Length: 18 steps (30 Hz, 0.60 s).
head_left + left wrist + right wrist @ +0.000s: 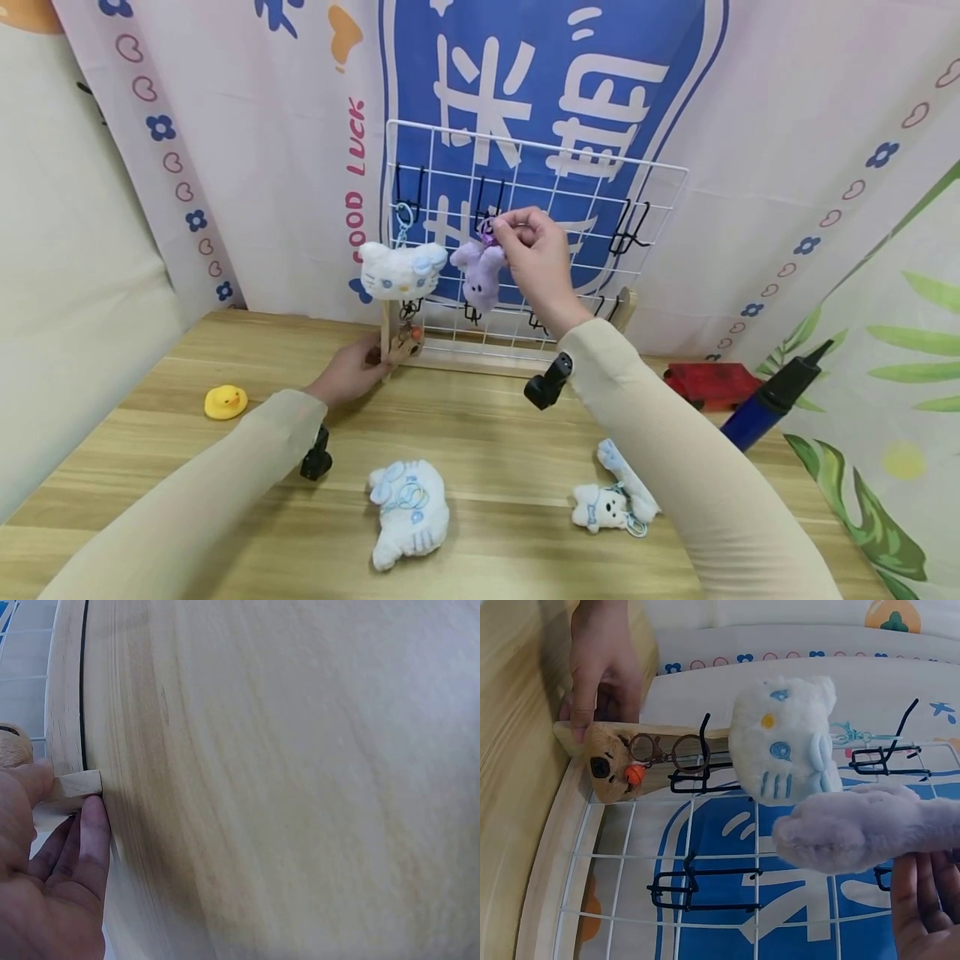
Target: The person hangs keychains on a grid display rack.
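Plush point(480, 277), purple, hangs long axis downward before the wire grid point(537, 146), just below our nearer right hand point(542, 257), which pinches its top end; lower left, our left hand point(351, 372) grips the wooden stand point(81, 784).

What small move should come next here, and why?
Probably the right hand should settle the purple plush keychain onto the upper-middle black wire hook: it is held close by, whether hooked is unclear, and the left hand grips the pale wooden side piece of the white wire rack.
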Motion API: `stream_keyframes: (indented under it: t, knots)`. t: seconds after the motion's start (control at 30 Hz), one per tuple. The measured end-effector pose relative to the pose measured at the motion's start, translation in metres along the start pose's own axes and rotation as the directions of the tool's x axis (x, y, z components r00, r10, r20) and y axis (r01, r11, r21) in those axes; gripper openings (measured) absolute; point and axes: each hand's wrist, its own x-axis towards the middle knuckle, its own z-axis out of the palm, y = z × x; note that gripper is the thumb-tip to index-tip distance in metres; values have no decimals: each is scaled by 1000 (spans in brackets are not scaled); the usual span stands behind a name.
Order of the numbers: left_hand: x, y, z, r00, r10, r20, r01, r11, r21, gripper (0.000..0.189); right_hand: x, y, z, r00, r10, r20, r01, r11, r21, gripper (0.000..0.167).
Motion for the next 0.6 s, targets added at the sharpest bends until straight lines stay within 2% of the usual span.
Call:
stream_keyframes:
  t: [0.27,0.6]
  knots:
    - [1,-1,2,1000,5,-5,-5,1000,1,54,6,8,3,998,57,41,-58,998,34,18]
    - [0,0,0,1000,4,-1,-4,1000,5,54,7,10,5,995,73,64,-76,996,42,22]
